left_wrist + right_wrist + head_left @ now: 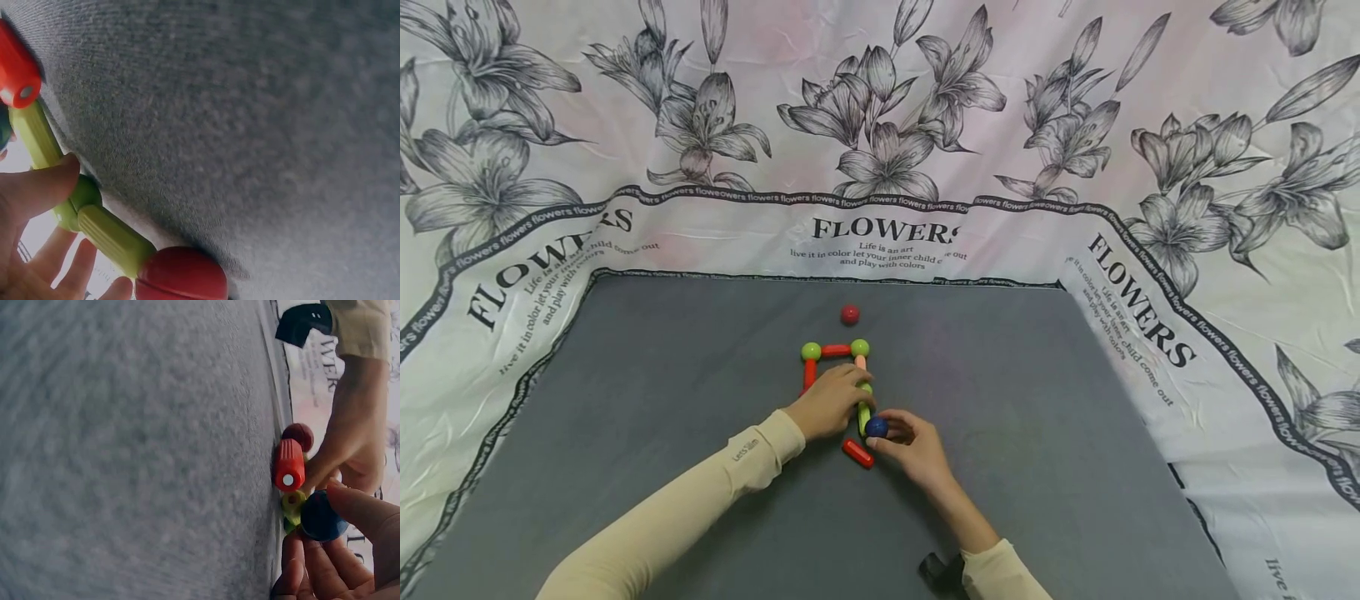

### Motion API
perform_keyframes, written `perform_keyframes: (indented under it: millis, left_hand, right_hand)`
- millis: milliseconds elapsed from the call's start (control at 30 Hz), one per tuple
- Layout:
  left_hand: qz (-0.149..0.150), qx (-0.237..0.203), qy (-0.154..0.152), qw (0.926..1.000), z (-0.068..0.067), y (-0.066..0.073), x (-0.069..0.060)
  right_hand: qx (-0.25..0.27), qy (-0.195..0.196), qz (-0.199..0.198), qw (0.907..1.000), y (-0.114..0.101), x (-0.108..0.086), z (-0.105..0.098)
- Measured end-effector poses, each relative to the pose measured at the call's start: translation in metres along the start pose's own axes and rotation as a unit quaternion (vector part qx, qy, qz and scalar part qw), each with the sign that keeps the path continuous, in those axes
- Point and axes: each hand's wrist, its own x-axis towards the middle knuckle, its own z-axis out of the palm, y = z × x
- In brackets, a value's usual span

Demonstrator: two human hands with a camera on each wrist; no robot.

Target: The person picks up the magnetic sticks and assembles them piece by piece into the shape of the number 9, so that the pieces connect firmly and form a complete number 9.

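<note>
A frame of magnetic rods and balls lies on the dark grey surface. Near its near right corner my left hand [831, 402] pinches a green ball [82, 197] between thumb and fingers. Yellow-green rods [37, 134] run from that ball, one of them reaching a red ball [181, 275]. With thumb and fingertips my right hand [917, 446] pinches a blue ball [876, 427] at the near end of a yellow-green rod [863, 419]. Whether ball and rod touch, I cannot tell. Just left of it lies a loose red rod [857, 453].
At the frame's far side, a red rod [836, 351] joins two green balls [810, 352]. Another red ball [850, 314] sits beyond them. A black object [942, 573] is by the right sleeve. Flower-printed cloth [880, 237] borders the surface.
</note>
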Motion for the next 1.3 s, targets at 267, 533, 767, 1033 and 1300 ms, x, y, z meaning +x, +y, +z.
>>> perform_keyframes:
  millis: [267, 533, 767, 1033, 1300]
  left_hand:
    - [-0.009, -0.01, -0.003, 0.9999, 0.0, 0.001, 0.001]
    - [-0.007, -0.017, 0.0, 0.9998, 0.0, -0.001, 0.001]
    - [-0.008, -0.017, 0.006, 0.9998, -0.002, -0.002, 0.003]
    - [-0.021, -0.025, -0.009, 0.9994, -0.004, -0.001, 0.004]
    - [-0.018, -0.036, 0.005, 0.9992, -0.005, 0.001, 0.001]
  right_hand:
    - [-0.012, -0.021, -0.011, 0.9997, -0.001, -0.003, 0.0]
    - [-0.045, -0.033, -0.018, 0.9983, 0.0, -0.007, 0.0]
    - [-0.057, -0.038, -0.02, 0.9974, -0.001, -0.01, 0.002]
    - [-0.059, -0.033, -0.022, 0.9975, -0.002, -0.011, 0.004]
    - [-0.066, -0.031, -0.023, 0.997, -0.003, -0.012, 0.006]
